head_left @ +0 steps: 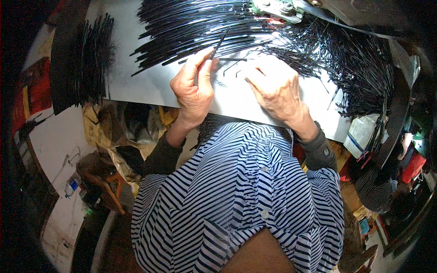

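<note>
Because the left hand (193,85) pinches a black strip (220,42) so narrowly, the strip may slip; the right hand's (274,85) grip is unclear.

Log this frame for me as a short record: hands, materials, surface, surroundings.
Left hand: left hand pinches a thin black rod, tilted, between thumb and fingers
Right hand: right hand over the table, fingers curled; grip cannot be told
Surface: white table
Materials: roughly aligned black rods beyond the left hand; tangled black pieces at right; another black bundle at far left
Fixture: metal part at the top edge
Clothing: striped garment, dark cuffs
</note>
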The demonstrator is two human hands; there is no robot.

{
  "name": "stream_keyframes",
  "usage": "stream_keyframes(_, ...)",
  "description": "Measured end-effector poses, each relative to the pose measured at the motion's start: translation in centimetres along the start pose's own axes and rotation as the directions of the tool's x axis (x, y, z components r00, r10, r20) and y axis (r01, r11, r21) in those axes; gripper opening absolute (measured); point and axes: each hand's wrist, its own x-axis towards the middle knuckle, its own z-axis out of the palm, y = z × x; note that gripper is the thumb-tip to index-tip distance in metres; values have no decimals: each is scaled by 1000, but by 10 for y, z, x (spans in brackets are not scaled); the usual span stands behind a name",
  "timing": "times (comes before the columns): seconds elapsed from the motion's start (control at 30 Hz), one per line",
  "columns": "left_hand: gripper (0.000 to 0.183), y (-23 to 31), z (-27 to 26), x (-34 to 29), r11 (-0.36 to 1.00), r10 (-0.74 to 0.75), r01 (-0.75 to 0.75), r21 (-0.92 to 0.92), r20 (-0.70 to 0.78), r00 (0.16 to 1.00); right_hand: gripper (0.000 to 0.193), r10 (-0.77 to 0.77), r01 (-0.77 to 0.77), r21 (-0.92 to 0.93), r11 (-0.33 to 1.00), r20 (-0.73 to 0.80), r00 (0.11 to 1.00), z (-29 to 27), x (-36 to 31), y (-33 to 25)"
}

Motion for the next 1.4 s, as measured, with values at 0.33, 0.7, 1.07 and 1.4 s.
stream_keyframes(0.33, 24, -1, 5, 17, 951, 139, -161, 265, 98, 985, 21, 39, -36, -81, 996, 37, 999, 4, -6, -1)
stream_keyframes(0.7, 23, -9, 6, 12, 971, 128, -138, 197, 62, 990, 23, -11, 7, -129, 992, -24, 1000, 19, 4, -19)
stream_keyframes(1.07, 20, -11, 9, 13, 982, 130, -128, 136, -5, 992, 25, -70, 76, -50, 996, 123, 990, -6, -26, -31)
stream_keyframes(1.4, 21, -10, 5, 14, 976, 144, -150, 157, 47, 988, 20, 24, -5, -148, 989, 126, 992, -48, -66, 11)
